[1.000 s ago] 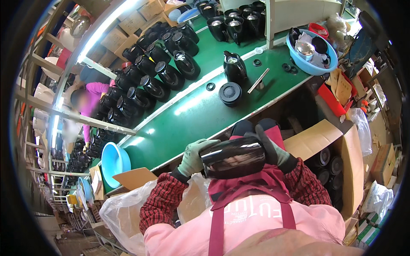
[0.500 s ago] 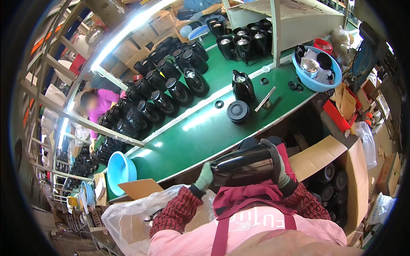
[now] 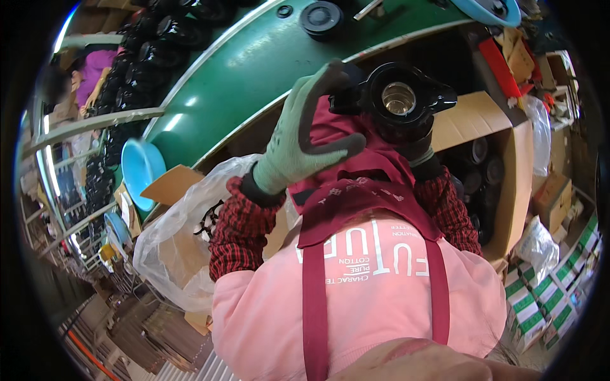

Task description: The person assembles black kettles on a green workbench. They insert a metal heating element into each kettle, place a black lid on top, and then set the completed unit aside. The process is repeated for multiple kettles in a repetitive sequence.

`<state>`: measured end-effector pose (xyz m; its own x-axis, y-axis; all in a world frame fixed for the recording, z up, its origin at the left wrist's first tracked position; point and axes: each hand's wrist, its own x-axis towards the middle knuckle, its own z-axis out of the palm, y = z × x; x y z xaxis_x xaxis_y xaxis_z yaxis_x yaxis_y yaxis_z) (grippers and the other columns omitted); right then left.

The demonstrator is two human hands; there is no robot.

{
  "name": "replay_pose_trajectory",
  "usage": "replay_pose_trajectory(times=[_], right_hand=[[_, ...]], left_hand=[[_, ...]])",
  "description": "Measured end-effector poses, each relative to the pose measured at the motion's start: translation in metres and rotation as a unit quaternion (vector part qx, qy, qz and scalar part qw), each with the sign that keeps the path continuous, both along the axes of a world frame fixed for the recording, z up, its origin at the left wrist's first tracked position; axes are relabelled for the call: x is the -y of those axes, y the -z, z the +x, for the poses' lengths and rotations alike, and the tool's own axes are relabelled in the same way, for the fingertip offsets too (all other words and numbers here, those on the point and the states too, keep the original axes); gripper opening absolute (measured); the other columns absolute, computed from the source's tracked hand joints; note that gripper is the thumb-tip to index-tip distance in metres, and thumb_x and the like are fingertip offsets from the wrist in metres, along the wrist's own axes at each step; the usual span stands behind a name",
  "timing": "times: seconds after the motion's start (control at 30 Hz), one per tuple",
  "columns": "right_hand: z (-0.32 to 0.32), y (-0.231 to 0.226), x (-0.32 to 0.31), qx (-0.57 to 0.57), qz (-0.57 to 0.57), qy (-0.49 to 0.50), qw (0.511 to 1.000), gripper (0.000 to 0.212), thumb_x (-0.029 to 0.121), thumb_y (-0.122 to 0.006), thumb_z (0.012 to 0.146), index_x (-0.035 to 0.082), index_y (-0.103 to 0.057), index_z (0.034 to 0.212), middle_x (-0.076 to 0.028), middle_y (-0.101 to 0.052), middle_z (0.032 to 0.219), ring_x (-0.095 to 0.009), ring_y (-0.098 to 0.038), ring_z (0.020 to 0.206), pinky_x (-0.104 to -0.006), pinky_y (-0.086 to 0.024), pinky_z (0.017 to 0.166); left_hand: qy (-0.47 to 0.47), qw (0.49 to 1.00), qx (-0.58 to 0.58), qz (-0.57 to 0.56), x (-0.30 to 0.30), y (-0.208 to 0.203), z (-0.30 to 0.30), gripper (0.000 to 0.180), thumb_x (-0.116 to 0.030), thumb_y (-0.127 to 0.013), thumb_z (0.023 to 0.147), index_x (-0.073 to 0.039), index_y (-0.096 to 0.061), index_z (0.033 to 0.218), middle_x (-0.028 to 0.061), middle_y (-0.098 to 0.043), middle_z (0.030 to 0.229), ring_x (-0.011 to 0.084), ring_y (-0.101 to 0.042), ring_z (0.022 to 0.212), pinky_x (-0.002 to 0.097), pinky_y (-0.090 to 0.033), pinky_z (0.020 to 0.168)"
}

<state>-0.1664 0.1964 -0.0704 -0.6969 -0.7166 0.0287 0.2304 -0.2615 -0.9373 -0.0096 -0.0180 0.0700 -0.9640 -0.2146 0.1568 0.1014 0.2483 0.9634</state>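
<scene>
A black vacuum jug is upright in front of my apron, its open mouth and shiny inner liner facing up. My right hand, in a dark-palmed glove, is closed round the jug's right side, and part of the hand is hidden below it. My left hand, in a green glove with dark fingers, is open just left of the jug. Its thumb and fingers are spread, with the fingertips close to the jug's handle; whether they touch it I cannot tell.
On the green bench lie a round black lid and a black ring. To the right stands an open carton of black jugs. A plastic-lined box and a blue basin are at left. Another person is far left.
The jug has gone from lying sideways between both hands to upright with its mouth up. My left hand has let go of its end and opened. The view has tilted down.
</scene>
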Motion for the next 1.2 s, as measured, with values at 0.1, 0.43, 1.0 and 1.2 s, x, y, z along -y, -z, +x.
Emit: replay_pose_trajectory(times=[0.1, 0.43, 1.0, 1.2], right_hand=[[0.009, 0.042, -0.016, 0.392, -0.236, -0.024, 0.889, 0.058, 0.035, -0.059, 0.107, 0.005, -0.048, 0.155, -0.017, -0.056, 0.152, -0.027, -0.059, 0.136, -0.0421, -0.051, 0.112], [0.024, 0.135, -0.062, 0.018, 0.149, 0.055, 0.987, 0.088, 0.011, -0.089, 0.085, -0.002, -0.033, 0.152, -0.023, -0.058, 0.141, -0.030, -0.065, 0.124, -0.0421, -0.056, 0.102], [0.012, 0.114, -0.053, -0.123, 0.102, 0.050, 0.986, 0.074, 0.013, -0.079, 0.091, -0.003, -0.038, 0.150, -0.022, -0.058, 0.142, -0.031, -0.063, 0.127, -0.0424, -0.053, 0.106], [0.012, 0.110, -0.049, -0.143, 0.075, 0.055, 0.985, 0.069, 0.013, -0.076, 0.093, -0.003, -0.040, 0.150, -0.022, -0.058, 0.142, -0.031, -0.062, 0.128, -0.0425, -0.052, 0.108]], left_hand=[[-0.057, 0.984, -0.111, -0.128, -0.022, 0.013, -0.005, 0.097, -0.022, -0.098, 0.076, -0.002, -0.046, 0.156, 0.0165, -0.044, 0.158, 0.0313, -0.049, 0.144, 0.0445, -0.047, 0.116], [-0.086, 0.952, -0.066, -0.287, -0.047, 0.026, -0.005, 0.065, -0.055, -0.092, 0.070, -0.018, -0.074, 0.120, 0.0159, -0.047, 0.156, 0.0379, -0.042, 0.147, 0.0558, -0.032, 0.119], [0.064, 0.956, -0.007, -0.285, 0.000, -0.026, 0.002, 0.035, -0.008, -0.088, 0.084, -0.012, -0.080, 0.118, 0.0167, -0.052, 0.148, 0.0361, -0.057, 0.137, 0.0451, -0.053, 0.112], [0.086, 0.935, 0.024, -0.343, 0.006, -0.043, -0.011, 0.033, -0.010, -0.087, 0.085, -0.011, -0.079, 0.117, 0.0172, -0.053, 0.153, 0.0351, -0.058, 0.136, 0.0443, -0.056, 0.108]])
